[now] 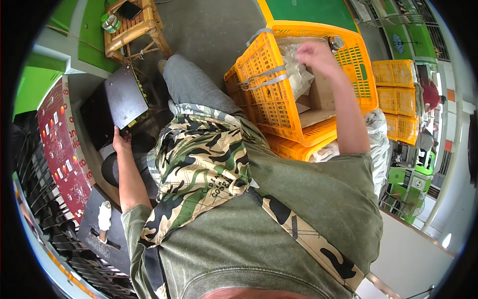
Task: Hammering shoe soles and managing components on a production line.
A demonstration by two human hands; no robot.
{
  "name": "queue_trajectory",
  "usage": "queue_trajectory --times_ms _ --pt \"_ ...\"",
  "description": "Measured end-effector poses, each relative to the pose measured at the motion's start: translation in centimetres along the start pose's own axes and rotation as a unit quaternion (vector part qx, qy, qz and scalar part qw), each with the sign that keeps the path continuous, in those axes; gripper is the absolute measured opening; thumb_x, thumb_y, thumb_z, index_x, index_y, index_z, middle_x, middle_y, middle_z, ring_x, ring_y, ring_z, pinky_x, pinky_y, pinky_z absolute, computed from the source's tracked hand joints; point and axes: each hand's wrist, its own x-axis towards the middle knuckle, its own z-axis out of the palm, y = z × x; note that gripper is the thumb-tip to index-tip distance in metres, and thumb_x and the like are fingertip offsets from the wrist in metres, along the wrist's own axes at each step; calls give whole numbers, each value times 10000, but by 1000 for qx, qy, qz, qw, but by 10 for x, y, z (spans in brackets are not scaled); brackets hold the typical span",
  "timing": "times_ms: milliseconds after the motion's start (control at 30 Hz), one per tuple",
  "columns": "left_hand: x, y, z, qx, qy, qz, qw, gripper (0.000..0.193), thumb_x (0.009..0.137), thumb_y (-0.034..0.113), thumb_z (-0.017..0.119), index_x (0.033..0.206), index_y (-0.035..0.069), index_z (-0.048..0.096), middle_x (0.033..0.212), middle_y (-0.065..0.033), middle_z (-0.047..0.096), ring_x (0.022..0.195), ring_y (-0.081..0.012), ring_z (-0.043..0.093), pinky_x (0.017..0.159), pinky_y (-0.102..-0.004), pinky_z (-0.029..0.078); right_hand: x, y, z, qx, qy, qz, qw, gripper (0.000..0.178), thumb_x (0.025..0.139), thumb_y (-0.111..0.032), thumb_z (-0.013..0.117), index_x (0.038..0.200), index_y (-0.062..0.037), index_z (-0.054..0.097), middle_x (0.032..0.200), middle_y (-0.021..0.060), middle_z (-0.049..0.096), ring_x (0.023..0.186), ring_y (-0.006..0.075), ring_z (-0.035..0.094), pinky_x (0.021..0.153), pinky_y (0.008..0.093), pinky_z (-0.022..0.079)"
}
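My right hand (316, 56) is over a yellow plastic crate (279, 102) on my right, its fingers curled together. Right beside the fingertips is crumpled clear plastic (291, 50), with white wrapped pieces (298, 79) under it. What the fingers hold, if anything, is hidden. On my left, my left hand (122, 140) is at the near corner of a black panel (117, 99) with a yellow-and-black striped edge. Its thumb touches or nearly touches that corner, and its fingers stand apart from the thumb, holding nothing that I can see.
A dark, silver-capped round object (336, 43) is at the crate's far rim. A bamboo stool (142, 32) holds a bottle (110, 23) and a phone (129, 10). More yellow crates (396, 99) are stacked at the right. A red board (62, 144) stands at the left.
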Motion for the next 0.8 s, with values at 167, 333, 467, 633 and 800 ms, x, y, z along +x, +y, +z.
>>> queue_trajectory --times_ms 167,333,467,633,800 --pt "-25 4 20 8 13 6 1000 426 847 363 772 1078 71 563 938 -49 574 795 -233 627 696 -427 544 -20 34 75 163 54 -75 982 329 787 -101 770 1085 -28 651 960 71 705 853 162 651 781 308 528" --pt "-57 4 11 -3 -14 -36 999 435 874 316 727 1104 15 513 997 -58 564 825 -228 616 708 -409 534 -9 26 66 18 68 12 997 176 885 -95 686 1039 -36 623 813 34 670 807 108 618 739 252 498" --pt "-109 -10 38 27 -6 74 997 279 850 220 753 958 47 563 796 -18 559 666 -177 591 572 -327 512 2 -7 33 173 233 -109 951 109 926 -137 652 953 -32 644 750 20 637 675 100 574 644 238 466" --pt "-273 36 177 90 -351 318 876 475 890 56 666 1330 -46 521 1001 -79 632 846 -149 602 796 -289 501 0 -139 8 175 149 -232 945 110 924 -121 644 984 -29 645 710 -24 573 600 55 494 568 212 402" --pt "-433 103 267 55 -574 454 679 472 918 55 652 1362 2 502 1147 -108 649 996 -186 620 913 -306 477 -3 -276 32 41 -112 -341 932 60 864 -51 676 892 0 662 733 38 653 640 86 615 570 232 493"
